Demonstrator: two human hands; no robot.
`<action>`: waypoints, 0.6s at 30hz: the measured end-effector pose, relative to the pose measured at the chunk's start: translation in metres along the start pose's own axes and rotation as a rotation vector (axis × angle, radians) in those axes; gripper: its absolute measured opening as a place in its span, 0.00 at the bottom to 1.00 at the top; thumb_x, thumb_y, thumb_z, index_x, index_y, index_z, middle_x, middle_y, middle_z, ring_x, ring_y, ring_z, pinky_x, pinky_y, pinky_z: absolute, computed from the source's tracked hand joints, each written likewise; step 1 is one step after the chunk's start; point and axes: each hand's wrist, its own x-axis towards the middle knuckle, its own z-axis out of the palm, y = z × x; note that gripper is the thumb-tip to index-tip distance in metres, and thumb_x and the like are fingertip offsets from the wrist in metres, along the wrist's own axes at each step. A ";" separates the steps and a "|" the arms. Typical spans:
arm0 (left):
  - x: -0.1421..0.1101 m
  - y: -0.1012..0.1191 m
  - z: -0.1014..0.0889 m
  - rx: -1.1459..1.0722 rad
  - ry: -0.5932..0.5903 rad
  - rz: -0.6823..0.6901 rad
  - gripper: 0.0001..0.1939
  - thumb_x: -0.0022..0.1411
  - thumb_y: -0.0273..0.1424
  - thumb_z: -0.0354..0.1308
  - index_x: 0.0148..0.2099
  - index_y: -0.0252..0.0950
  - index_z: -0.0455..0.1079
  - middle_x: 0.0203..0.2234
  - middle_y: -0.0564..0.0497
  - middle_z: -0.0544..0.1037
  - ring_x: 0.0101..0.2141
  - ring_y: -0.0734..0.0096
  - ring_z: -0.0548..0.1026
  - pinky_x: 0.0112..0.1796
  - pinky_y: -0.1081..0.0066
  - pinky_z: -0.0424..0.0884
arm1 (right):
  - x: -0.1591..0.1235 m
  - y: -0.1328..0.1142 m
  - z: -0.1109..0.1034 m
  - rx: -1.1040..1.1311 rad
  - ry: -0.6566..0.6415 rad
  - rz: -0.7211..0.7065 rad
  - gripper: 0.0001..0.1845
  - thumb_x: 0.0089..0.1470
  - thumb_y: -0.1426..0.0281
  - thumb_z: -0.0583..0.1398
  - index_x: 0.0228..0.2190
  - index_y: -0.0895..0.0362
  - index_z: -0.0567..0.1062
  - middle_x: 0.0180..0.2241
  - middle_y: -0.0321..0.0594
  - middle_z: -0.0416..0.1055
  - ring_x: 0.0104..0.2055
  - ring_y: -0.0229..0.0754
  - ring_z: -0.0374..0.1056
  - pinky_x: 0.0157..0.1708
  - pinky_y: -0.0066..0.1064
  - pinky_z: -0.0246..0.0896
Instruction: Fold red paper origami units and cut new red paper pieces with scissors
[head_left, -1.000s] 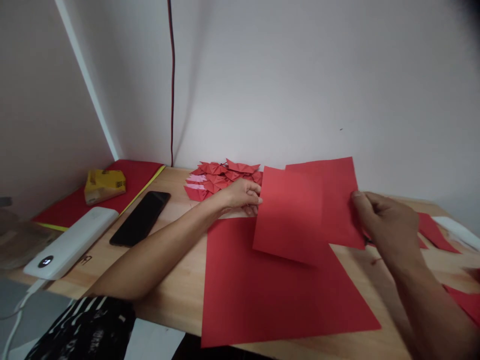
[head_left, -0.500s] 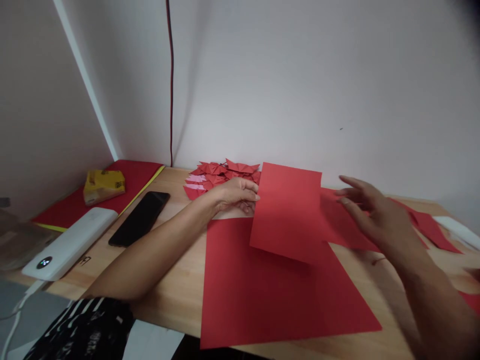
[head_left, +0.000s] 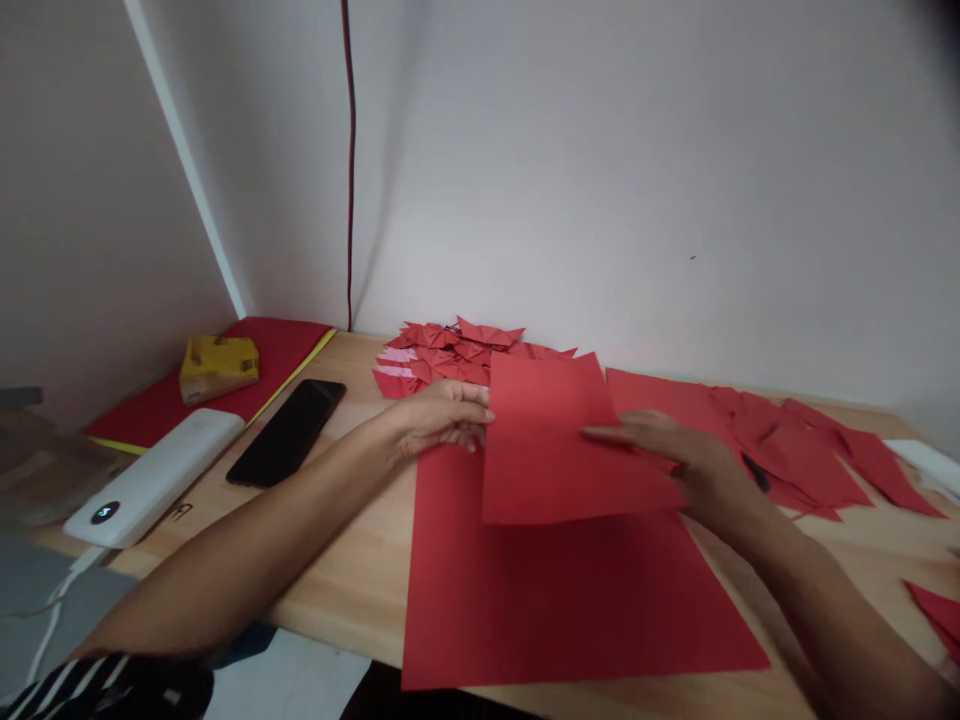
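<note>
Over a red sheet (head_left: 585, 610) on a table (head_left: 360, 570), the left hand (head_left: 442, 420) pinches a smaller paper (head_left: 544, 470); the right hand (head_left: 694, 460) touches it, grip unclear. Contents of a yellow packet (head_left: 220, 372) are hidden.

I can't read the round lit display (head_left: 106, 512) on the white oblong power bank (head_left: 169, 468) or the dark print (head_left: 248, 367) on the yellow boxy packet (head_left: 214, 373).

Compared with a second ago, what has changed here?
The right hand let go of the second sheet, now lying at the back right, and moved left onto the held sheet. The left hand still holds that one; the big sheet, phone and power bank stayed put.
</note>
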 end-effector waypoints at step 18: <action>-0.101 -0.042 0.039 1.042 0.187 0.387 0.28 0.55 0.20 0.52 0.59 0.42 0.64 0.54 0.45 0.68 0.55 0.62 0.64 0.55 0.60 0.63 | 0.006 -0.034 0.016 0.259 -0.315 0.284 0.19 0.58 0.55 0.55 0.30 0.53 0.80 0.32 0.38 0.79 0.33 0.45 0.73 0.30 0.32 0.68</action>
